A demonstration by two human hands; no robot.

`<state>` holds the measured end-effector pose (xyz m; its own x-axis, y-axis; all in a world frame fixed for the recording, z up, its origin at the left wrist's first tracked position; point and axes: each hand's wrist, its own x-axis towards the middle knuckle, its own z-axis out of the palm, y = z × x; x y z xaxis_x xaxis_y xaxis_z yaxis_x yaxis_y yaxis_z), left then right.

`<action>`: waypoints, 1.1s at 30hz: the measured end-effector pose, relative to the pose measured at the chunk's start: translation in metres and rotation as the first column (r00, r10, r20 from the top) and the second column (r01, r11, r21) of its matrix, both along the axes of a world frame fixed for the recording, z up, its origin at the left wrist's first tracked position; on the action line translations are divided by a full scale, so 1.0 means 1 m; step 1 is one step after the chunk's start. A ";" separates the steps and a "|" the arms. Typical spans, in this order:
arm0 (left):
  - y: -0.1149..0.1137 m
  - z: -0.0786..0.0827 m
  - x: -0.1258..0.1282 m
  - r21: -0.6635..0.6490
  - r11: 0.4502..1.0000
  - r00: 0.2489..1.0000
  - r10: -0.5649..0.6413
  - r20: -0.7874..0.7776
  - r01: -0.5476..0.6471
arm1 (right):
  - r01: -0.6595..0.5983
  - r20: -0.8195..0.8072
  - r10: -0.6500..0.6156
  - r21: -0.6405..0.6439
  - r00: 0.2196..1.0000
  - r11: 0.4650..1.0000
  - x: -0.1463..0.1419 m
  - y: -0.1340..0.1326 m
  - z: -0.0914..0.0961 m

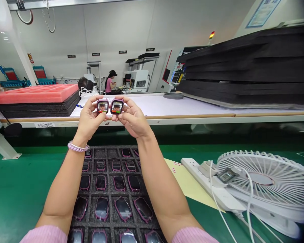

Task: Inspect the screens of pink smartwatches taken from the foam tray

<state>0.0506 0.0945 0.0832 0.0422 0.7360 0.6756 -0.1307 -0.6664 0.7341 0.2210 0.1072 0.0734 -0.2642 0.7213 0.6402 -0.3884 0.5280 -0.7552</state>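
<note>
L hand (90,119) has its fingers pinched closed on the L watch (102,107), R hand (134,118) does same w/ the R watch (117,106) — both screens are lit, side by side, small gap btwn. They are held up near front edge of the shelf (155,103). Below, the tray (110,153) w/ other watches (123,208) lies toward near edge of the counter (17,195) — fan (258,179) is near right edge.

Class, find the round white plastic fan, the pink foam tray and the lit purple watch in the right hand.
White fan (259,179), head view: hub.
Pink tray (32,98), head view: front side.
Purple watch (117,106), head view: screen.
</note>
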 end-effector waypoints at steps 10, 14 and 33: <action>0.019 -0.010 -0.007 0.120 0.993 0.996 0.017 -0.089 -0.006 | -0.031 -0.013 0.031 0.030 0.999 0.999 0.000 0.013 -0.006; 0.016 -0.008 -0.007 0.090 0.996 0.998 -0.002 -0.065 0.008 | -0.033 -0.014 0.033 0.021 0.999 0.999 -0.001 0.012 -0.006; 0.008 -0.004 -0.004 -0.026 0.999 0.998 -0.037 -0.058 0.035 | 0.040 -0.025 -0.040 0.012 0.999 0.999 -0.004 0.018 -0.009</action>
<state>0.0463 0.1026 0.0790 0.1075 0.7501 0.6525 -0.1108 -0.6432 0.7576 0.2171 0.1255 0.0641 -0.2191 0.7230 0.6552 -0.3850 0.5529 -0.7390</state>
